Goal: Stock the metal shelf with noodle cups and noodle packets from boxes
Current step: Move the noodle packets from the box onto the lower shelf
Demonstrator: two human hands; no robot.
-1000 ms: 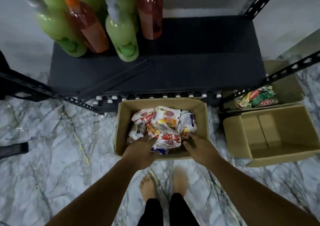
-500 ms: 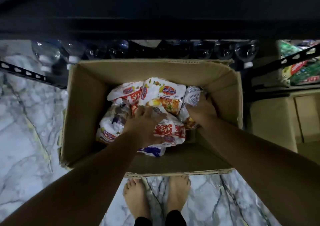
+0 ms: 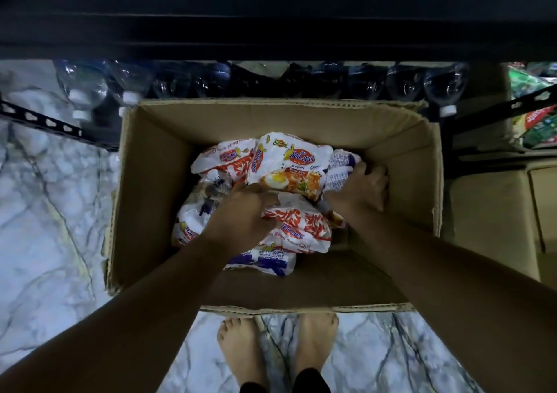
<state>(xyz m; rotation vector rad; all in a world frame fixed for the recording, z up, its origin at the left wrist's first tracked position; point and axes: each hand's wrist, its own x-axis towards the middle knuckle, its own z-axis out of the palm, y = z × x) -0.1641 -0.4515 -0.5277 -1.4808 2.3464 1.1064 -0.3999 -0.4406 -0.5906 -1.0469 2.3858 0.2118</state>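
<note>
Cardboard box sits open on the marble floor, right up against the front of the metal shelf, with a loose heap of noodle packets in its middle. From the head view the person is bent right over it with both arms down inside.

Biggest risk looks like the grab itself. The packets are slick, crinkly and piled every which way, so scooping an armful could let one or two slide out and drop back into the box or onto the floor. Squeezing too hard would probably crush the noodles inside. The shelf edge hangs dark and low just beyond the box, so lifting a bundle straight up might bump it. The water bottles packed under it leave no room down there either.

The left hand has its fingers curled down into the middle of the heap, gripping packets. The right hand has its fingers wrapped round the blue-printed packet at the heap's right edge, close to the box wall. Neither hand is loose.
</note>
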